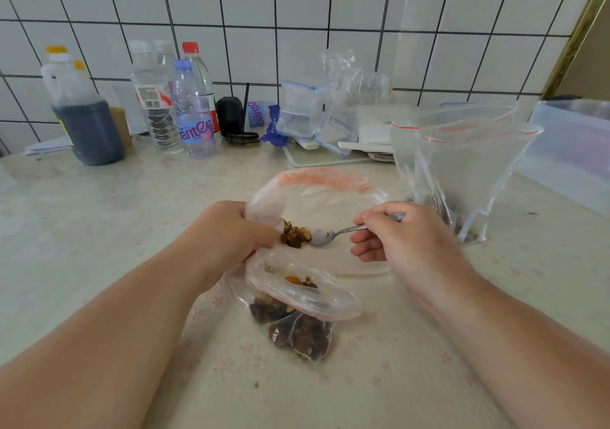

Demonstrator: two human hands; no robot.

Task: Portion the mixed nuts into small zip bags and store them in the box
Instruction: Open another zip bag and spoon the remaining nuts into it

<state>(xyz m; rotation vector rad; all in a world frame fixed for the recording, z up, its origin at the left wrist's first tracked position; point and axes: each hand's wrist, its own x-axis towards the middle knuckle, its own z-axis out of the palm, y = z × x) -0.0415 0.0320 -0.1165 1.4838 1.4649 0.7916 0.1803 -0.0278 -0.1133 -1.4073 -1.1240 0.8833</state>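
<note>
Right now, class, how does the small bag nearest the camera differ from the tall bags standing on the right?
The small bag lies on the counter, while the tall bags stand upright. The small bag bulges with dark nuts; the tall bags look nearly empty, with only a little at the bottom. The small bag sits by the left hand; the tall bags stand untouched. Both are clear with red zip strips.

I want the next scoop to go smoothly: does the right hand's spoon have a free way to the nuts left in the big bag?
Probably yes. The left hand holds the big bag open, and the spoon in the right hand already lies inside beside the nuts, nothing between.
</note>
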